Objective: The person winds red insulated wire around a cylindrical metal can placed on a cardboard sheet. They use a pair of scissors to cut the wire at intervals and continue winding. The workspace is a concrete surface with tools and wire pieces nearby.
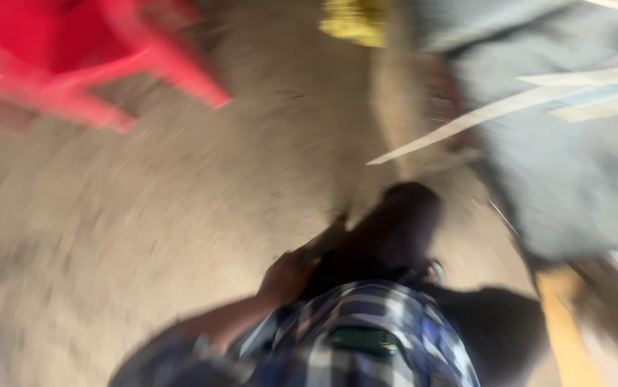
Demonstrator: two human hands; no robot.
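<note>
1. The left hand (pixel 285 278) sits low in the centre of the blurred head view, at the end of a bare forearm that comes up from the lower left. Its fingers curl around the near end of a thin, dark, stick-like object (pixel 325 242) — the blur hides what kind of thing it is.
2. That dark stick-like object slants up and to the right from the hand's grip, and its far end lies against the person's dark trouser leg (pixel 395 229).
3. The right hand does not show in the view.
4. Just below the left hand is the person's blue-and-white checked shirt (pixel 373 337), which fills the bottom centre.
5. The dark trouser leg stretches forward over a sandy brown dirt floor (pixel 144 215), which takes up most of the left and middle.
6. Well apart from the hand, at the upper left, stands a red plastic chair (pixel 73 57) — only its legs and part of the seat show.
7. At the top centre lies a small yellow object (pixel 354 21), too blurred to identify.
8. On the right a grey sheet-like surface (pixel 574 165) is crossed by pale thin strips (pixel 466 125).
</note>
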